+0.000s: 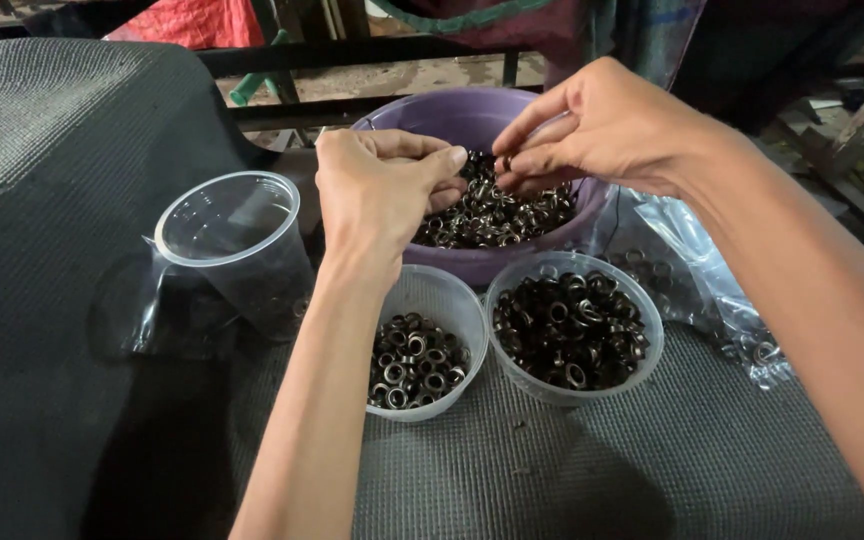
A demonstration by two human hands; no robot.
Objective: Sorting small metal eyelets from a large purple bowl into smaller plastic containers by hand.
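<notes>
2 clear plastic cups [422,345] of dark metal eyelets [570,330] are seen nearest on a grey mat [592,470]. Beyond, over a purple bowl [472,262] of eyelets, the left hand [377,190] is loosely curled; 1 eyelet [505,162] is pinched by the right hand [592,130]. An empty cup [237,245] is tilted at left.

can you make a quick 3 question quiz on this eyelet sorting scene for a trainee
1. True or false: both hands are over the purple bowl.
2. Which clear cup holds more metal rings: A, the cup by the left forearm, or B, the cup to its right?
3. What does the tilted cup on the left hold?

Key
1. True: the left hand and right hand pinch small rings above it.
2. B.
3. No rings that show.
</notes>
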